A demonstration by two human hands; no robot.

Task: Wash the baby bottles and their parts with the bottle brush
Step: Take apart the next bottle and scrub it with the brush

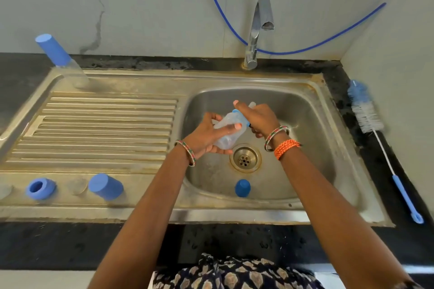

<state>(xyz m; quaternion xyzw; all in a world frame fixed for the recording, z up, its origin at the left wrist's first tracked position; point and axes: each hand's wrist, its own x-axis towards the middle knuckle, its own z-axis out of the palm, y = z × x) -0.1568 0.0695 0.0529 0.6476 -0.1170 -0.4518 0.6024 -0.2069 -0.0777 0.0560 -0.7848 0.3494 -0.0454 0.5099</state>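
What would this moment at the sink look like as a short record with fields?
Place: steel sink with ribbed drainboard
Left hand: holds the clear bottle by its body
Right hand: grips the bottle's blue collar
Bottle brush: lies unused on the counter, right of the sink
Blue cap in basin: near the front wall
Capped bottle: stands at the drainboard's back corner
Blue ring and blue cap: on the front ledge
Tap: no water seen running

Brush (366, 114) right of sink (312, 105)
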